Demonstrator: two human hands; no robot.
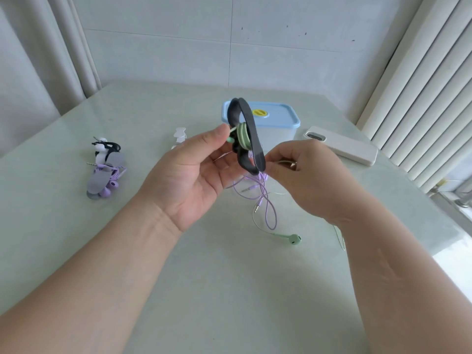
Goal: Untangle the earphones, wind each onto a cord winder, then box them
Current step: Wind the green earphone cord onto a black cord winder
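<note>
Green cord (242, 135) sits partly wound on the grey cord winder (256, 141) gripped in the left hand (194, 172); the right hand (304, 172), just beside, pinches the loose part. Winding seems underway; next turns must pull in the earbud (293, 239) below the right wrist.

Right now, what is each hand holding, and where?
Left hand pinches the dark grey cord winder at its middle, by the wound green cord. Right hand pinches the loose stretch of that cord beside the winder's lower end.
</note>
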